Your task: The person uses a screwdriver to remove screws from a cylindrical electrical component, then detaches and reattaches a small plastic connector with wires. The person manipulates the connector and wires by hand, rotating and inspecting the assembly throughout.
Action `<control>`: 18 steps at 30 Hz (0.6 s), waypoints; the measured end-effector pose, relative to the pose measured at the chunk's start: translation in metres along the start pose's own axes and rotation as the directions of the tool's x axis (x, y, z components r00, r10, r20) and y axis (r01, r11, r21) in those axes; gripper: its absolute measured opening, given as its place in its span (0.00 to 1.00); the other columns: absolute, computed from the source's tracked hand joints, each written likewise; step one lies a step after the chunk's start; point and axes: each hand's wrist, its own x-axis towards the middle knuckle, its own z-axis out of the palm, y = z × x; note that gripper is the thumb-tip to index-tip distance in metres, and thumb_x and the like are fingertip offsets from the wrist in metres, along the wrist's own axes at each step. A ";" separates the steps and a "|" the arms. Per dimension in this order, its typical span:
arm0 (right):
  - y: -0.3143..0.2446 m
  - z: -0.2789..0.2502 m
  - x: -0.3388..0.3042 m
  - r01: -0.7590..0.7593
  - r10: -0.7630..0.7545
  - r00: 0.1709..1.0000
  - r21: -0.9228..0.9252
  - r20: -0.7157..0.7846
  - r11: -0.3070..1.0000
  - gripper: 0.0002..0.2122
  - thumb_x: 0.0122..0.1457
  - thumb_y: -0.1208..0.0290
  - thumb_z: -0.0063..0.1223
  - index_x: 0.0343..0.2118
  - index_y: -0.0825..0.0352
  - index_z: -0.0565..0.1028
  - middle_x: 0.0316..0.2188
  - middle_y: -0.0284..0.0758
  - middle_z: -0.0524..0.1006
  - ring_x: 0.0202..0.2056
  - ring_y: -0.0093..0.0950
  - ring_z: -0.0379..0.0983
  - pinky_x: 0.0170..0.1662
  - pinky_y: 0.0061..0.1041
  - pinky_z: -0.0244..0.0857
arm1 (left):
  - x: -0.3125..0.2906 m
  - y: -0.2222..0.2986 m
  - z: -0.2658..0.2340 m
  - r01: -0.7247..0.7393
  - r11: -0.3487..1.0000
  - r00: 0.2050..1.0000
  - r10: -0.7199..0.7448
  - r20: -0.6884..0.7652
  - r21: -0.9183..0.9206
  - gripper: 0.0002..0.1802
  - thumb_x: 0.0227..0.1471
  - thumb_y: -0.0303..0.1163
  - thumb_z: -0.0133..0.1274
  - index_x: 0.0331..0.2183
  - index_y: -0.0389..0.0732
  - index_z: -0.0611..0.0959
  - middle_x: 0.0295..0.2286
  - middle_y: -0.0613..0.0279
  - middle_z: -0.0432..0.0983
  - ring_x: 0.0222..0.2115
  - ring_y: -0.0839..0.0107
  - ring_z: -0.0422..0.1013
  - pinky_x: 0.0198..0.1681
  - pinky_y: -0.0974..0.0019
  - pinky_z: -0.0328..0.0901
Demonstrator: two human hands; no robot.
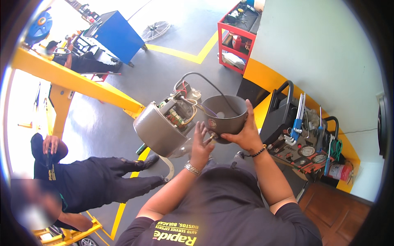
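Note:
My right hand point(248, 133) grips the side of a grey-brown metal cylindrical housing point(227, 125), its open end tilted up. My left hand point(200, 145) is at the housing's lower left, fingers spread, close to a small brass fitting point(212, 135); whether it touches is unclear. To the left stands a matching grey-brown machine body point(158, 131) with an exposed circuit board point(175, 117). Coloured wires point(191, 107) run from it toward the housing. A dark cable point(207, 80) arches over into the housing's opening.
A co-worker point(90, 178) stands at left, holding a dark object. A yellow beam point(78, 80) crosses the upper left; another person point(69, 61) is seated beyond. A blue cabinet point(117, 39) and red cart point(236, 41) stand farther off. At right is a tool-laden machine point(301, 147) beside a fire extinguisher point(340, 171).

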 end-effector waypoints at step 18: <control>-0.053 -0.039 -0.045 0.316 -0.304 0.948 -0.352 0.090 0.881 0.50 0.40 0.58 0.80 0.65 0.55 0.56 0.63 0.51 0.49 0.59 0.49 0.63 0.58 0.45 0.65 | 0.023 0.025 -0.005 0.029 0.975 0.947 -0.096 0.305 0.219 0.64 0.31 0.40 0.80 0.63 0.35 0.59 0.58 0.56 0.66 0.58 0.65 0.64 0.60 0.59 0.62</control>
